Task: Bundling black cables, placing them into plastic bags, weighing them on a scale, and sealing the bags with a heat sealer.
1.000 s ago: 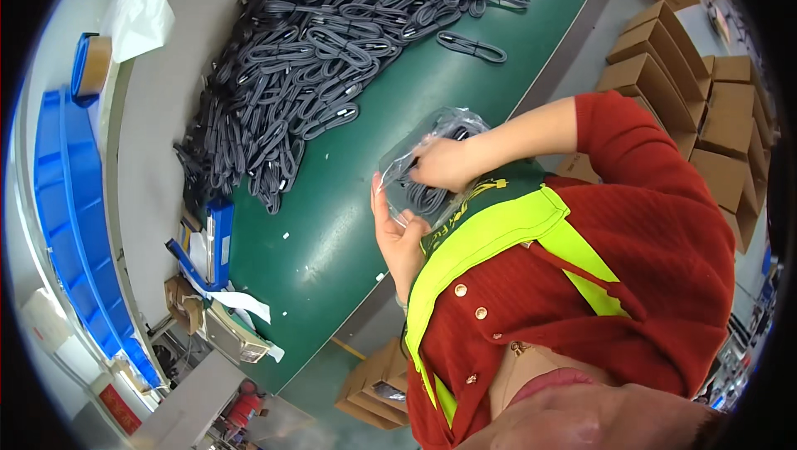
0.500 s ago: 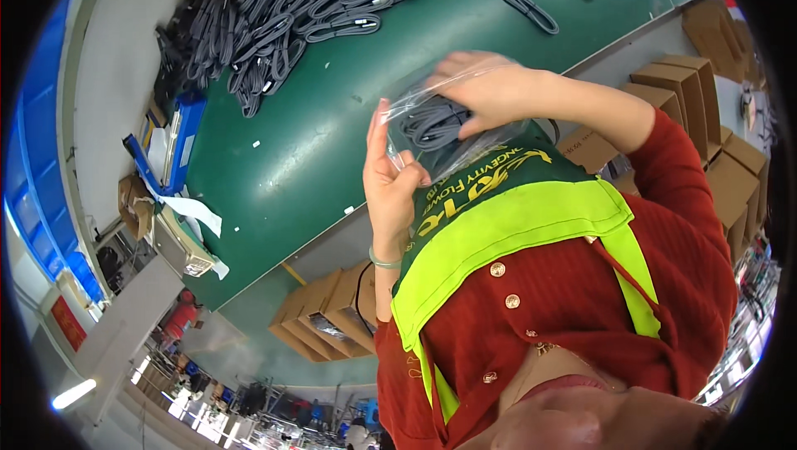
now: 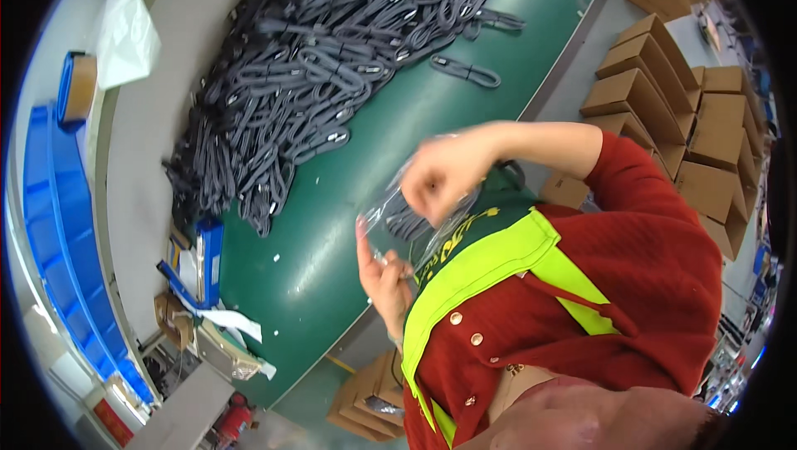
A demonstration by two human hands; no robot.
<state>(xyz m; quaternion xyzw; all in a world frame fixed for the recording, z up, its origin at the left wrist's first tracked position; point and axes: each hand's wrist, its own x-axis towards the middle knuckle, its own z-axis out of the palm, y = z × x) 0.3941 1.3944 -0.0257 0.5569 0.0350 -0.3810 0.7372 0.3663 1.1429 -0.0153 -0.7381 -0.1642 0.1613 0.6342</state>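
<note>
A clear plastic bag (image 3: 378, 216) is stretched between my hands, close to the dark green apron. Inside it lies a bundle of grey cables (image 3: 405, 226), partly hidden by film and hand. My left hand (image 3: 383, 281) holds the bag's near left side, thumb and lower fingers closed on the film, forefinger straight up along its edge. Over the bag's far right side is my right hand (image 3: 452, 169), its fingers curled round at the film; motion blurs it slightly.
Coiled grey cables (image 3: 332, 76) form a big pile on the green table (image 3: 290, 284). One cable bundle (image 3: 465, 71) lies apart. Blue holders (image 3: 207, 263) and a paper-strip device (image 3: 224, 350) stand at the left end. Cardboard boxes (image 3: 639, 110) stack at the right; more boxes (image 3: 365, 400) sit below the table.
My right hand has drawn back from reaching flat over the cables and curled its fingers at the bag. My left hand keeps its hold. The whole view has shifted, showing more of the pile.
</note>
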